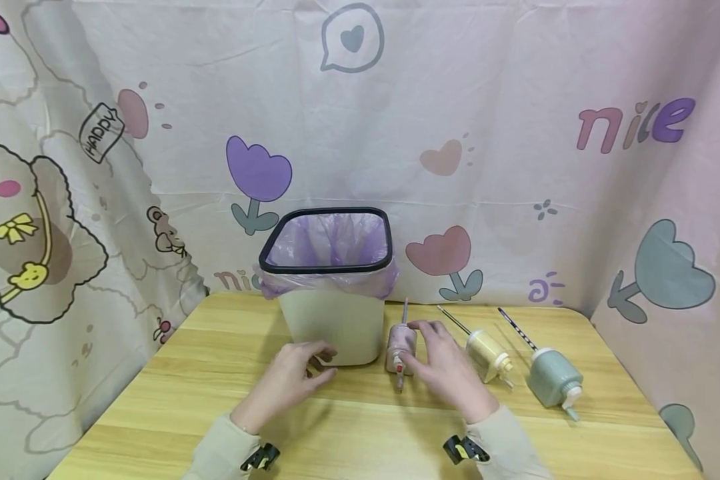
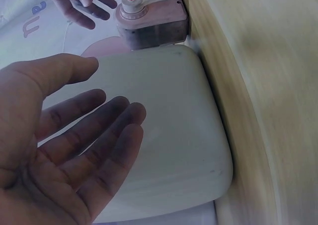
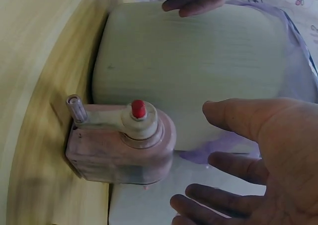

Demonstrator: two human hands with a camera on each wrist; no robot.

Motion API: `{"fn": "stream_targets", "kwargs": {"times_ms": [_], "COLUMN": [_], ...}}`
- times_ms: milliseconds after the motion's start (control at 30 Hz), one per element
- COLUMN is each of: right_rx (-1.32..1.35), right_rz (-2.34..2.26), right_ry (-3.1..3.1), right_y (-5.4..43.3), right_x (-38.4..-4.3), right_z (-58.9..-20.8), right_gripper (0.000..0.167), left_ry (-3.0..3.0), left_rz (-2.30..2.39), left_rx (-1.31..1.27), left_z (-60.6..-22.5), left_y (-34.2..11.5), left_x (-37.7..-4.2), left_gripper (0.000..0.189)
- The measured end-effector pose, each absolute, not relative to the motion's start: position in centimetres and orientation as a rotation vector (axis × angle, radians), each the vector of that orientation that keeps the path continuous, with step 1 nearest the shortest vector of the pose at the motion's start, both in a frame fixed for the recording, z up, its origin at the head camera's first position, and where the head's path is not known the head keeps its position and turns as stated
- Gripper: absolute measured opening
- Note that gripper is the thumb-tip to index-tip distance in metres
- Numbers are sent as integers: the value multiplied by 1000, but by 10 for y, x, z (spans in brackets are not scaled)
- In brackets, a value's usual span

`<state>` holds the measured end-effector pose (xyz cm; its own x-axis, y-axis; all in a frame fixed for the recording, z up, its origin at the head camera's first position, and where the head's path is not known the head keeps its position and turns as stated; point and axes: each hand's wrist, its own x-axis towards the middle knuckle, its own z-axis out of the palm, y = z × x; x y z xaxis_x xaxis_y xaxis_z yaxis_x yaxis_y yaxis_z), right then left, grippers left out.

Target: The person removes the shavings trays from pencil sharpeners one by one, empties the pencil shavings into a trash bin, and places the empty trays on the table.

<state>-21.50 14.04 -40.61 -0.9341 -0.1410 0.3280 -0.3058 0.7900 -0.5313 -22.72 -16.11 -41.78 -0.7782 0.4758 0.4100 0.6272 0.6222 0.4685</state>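
Note:
A pink hand-crank pencil sharpener (image 1: 401, 340) stands on the table just right of the bin, with a pencil (image 1: 405, 311) sticking out of its far end. Its white crank arm (image 3: 107, 117) and red hub tip (image 3: 138, 109) face me. Beside it is my right hand (image 1: 447, 363), fingers spread; the right wrist view shows a gap between them and the sharpener. My left hand (image 1: 288, 380) hovers in front of the pale bin (image 1: 342, 327), fingers loosely bent and holding nothing. In the left wrist view its palm and fingers (image 2: 99, 180) are spread before the bin's side.
A purple-tinted bag (image 1: 330, 283) lines the bin under a black rim (image 1: 324, 269). To the right sit a yellow sharpener (image 1: 485, 353) and a grey-green one (image 1: 553, 377), each with a pencil at its far end. A printed curtain (image 1: 504, 87) hangs behind the wooden table (image 1: 360, 440).

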Motion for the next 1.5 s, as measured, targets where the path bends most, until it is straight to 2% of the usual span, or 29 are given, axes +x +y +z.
{"fn": "stream_targets", "kwargs": {"times_ms": [733, 1300, 1500], "right_rx": [359, 344, 341], "right_rz": [859, 804, 699], "right_ry": [-2704, -2648, -2609], "right_y": [126, 117, 112], "right_x": [-223, -228, -229], "right_z": [-422, -436, -443], "right_gripper": [54, 50, 54], "left_ry": [-2682, -2715, -2730], "left_rz": [-706, -828, -856], "left_rx": [-921, -987, -991], "left_z": [-422, -423, -421], "left_y": [-165, -161, -161], "left_x": [-227, -226, -224], "left_gripper": [26, 24, 23]}}
